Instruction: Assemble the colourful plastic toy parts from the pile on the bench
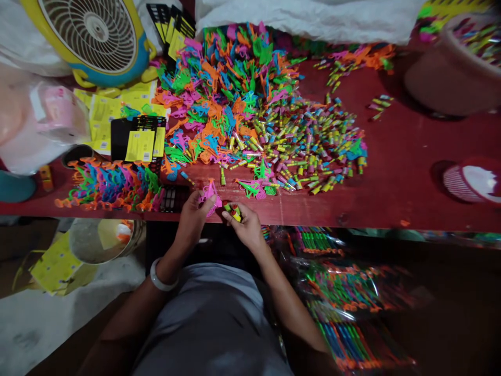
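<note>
A pink plastic toy piece [212, 199], shaped like a small watering can, is pinched in my left hand [194, 211] above the table's front edge. My right hand [246, 225] is closed around several small yellow-and-red tubes [234, 211], just right of the pink piece. Beyond my hands lies a heap of the same printed tubes [301, 143]. Behind and left of it is a larger pile of pink, orange, green and blue toy pieces [219, 94]. A few green and pink pieces [259, 185] lie nearer, right of centre.
A row of assembled colourful toys [113, 185] stands at the left, by black racks with yellow cards [140, 146]. A fan [96, 28] is behind them. A brown tub [442, 73] and a striped cup [464, 183] stand right. Bagged toys [352, 287] lie below the edge.
</note>
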The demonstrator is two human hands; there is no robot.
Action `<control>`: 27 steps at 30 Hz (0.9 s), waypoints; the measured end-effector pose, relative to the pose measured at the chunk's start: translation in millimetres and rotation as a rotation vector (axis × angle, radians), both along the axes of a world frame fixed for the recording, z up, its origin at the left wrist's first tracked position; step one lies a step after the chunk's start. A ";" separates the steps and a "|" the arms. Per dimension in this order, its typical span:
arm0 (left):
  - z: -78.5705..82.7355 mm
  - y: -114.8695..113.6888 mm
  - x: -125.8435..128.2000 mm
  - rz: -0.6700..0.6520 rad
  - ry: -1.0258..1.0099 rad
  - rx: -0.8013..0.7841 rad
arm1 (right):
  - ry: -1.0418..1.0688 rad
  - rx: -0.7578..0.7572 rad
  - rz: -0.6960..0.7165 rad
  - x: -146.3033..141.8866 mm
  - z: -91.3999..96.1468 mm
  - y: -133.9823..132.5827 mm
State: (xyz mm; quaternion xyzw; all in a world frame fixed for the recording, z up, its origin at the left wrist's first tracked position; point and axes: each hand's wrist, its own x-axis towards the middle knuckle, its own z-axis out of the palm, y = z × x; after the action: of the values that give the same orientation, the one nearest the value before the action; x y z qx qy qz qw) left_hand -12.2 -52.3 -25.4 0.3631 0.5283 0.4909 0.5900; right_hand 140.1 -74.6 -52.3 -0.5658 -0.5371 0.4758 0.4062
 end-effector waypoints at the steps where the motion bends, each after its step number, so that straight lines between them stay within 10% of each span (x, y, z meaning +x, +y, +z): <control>1: -0.2 0.1 0.7 0.008 -0.004 0.003 | -0.015 0.008 0.006 -0.1 -0.1 -0.6; 12: -1.7 -7.7 12.2 0.171 0.026 0.040 | -0.032 0.045 0.007 -14.7 -15.4 -9.5; 27: -7.8 -9.2 20.8 0.066 0.250 0.121 | -0.167 0.153 0.109 -1.5 -12.7 -6.5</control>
State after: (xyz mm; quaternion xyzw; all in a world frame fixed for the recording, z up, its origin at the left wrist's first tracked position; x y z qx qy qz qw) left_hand 8.5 -61.5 -33.1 0.4388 0.5786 0.4921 0.4802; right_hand 138.5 -81.1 -65.0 -0.5408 -0.6338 0.4058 0.3757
